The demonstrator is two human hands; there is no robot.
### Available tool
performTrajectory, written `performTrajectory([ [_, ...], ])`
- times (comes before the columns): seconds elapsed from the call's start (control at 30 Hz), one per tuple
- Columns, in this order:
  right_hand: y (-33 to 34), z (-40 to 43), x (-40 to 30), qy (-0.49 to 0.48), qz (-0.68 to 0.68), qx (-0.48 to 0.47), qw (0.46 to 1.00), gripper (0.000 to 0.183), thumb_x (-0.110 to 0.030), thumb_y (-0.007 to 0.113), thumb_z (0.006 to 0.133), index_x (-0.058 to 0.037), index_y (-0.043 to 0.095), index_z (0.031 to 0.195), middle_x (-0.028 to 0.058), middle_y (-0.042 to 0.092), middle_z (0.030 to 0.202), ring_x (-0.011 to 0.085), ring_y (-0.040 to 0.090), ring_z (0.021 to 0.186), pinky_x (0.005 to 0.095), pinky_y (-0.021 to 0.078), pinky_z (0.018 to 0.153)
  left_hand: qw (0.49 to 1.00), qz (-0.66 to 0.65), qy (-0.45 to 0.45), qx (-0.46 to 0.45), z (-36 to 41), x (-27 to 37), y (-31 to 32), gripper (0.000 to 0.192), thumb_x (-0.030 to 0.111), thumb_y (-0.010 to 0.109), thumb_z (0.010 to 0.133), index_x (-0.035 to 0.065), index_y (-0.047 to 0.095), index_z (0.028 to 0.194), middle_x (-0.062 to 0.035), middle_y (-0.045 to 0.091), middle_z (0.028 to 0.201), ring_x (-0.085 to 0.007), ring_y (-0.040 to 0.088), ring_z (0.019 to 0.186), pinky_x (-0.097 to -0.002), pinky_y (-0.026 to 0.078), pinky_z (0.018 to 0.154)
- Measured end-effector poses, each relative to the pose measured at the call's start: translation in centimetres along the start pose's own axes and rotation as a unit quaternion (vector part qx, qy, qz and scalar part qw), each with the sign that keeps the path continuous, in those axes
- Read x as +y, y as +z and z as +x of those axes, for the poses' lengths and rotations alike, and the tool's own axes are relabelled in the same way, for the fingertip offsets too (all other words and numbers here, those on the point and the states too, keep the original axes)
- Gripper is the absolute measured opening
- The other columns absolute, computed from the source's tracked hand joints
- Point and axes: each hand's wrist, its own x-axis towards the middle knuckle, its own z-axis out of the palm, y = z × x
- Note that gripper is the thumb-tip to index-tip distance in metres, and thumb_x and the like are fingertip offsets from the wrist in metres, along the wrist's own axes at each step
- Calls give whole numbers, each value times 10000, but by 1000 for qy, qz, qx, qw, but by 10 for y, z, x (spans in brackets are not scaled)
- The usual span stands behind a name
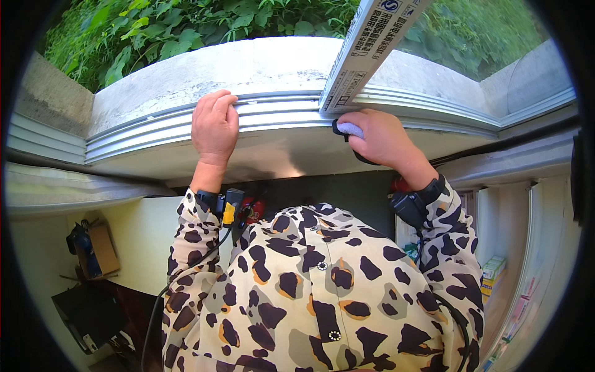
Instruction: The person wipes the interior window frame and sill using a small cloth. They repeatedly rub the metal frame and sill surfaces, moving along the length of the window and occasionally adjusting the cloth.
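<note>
My left hand lies over the silver metal window track, its fingers bent and gripping the outer rails. The fingertips are partly hidden. My right hand is closed around a black-handled cleaning tool with a pale lavender, fluffy pad. That pad is close to the inner edge of the track, just below the foot of the upright window sash frame. Whether the pad touches the track cannot be made out. Printed film with writing covers the sash frame.
Beyond the track runs a concrete outer ledge, with green plants outside. Glass stands right of the sash. Curtains hang at the left. A cardboard box is lower left; shelves with small boxes are at the right. Cables run from both wrist devices.
</note>
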Motion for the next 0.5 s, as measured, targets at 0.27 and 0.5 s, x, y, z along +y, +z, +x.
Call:
performTrajectory([
  [0.27,-51,-41,58,103,-193,-21,976,241,-219,670,783,-97,722,984,152,671,880,368,662,879,484,528,791,1000,8,6,-11,4,1,2,119,44,629,861,71,705,949,-68,706,1067,-272,642,1038,-373,498,933],
  [0.5,4,-4,5,5,-113,-6,994,248,-216,677,767,-87,697,977,151,645,875,380,642,861,491,519,772,1000,11,3,-22,4,1,2,119,46,638,845,76,694,946,-65,695,1069,-267,632,1051,-379,485,956],
])
